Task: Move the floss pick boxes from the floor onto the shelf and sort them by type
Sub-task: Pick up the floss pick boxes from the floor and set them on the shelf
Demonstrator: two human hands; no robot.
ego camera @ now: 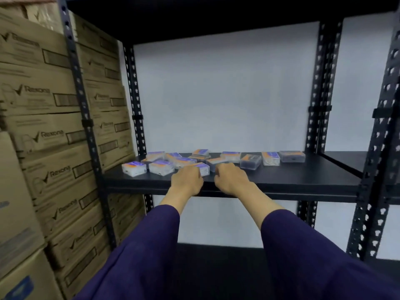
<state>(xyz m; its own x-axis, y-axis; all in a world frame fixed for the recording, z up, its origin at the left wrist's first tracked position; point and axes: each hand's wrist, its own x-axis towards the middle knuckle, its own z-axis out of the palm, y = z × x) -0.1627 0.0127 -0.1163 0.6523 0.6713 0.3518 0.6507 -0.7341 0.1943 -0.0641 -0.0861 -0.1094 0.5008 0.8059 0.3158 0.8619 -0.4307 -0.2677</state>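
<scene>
- Reaching forward over the front edge of a black shelf (292,178), both arms in dark purple sleeves (151,245).
- Left hand (187,180) curled, fingers closing round the near side of a clear floss pick box (204,168) with a purple and orange label; grip looks pinched on that box, though blur softens the detail.
- Right hand (230,177) curled just beside the left, knuckles up, fingertips hidden behind the hand; cannot tell whether that grip holds the pale box (216,161) lying right behind it.
- Scattered across the shelf in a loose band from left to right: about a dozen small boxes, all lying flat or slightly tilted, some overlapping.
- Farthest left, a clear box with white contents (134,167); next to it another of the same look (162,167).
- Behind the hands, a small heap (200,154) with one box resting on others.
- To the right, two darker, smoky boxes (251,161) and (292,156), with a pale one (270,158) between them.
- Labels on every small box purple and orange; lettering too blurred to read.
- Stacked at the left, beside the shelf post (80,87), brown cardboard cartons (43,100) printed "Rexona" with a tick mark and barcode panels.
- Lower left, one carton with a blue oval logo (19,287), wording unreadable.
- Behind the rack, a plain white wall (216,94).
</scene>
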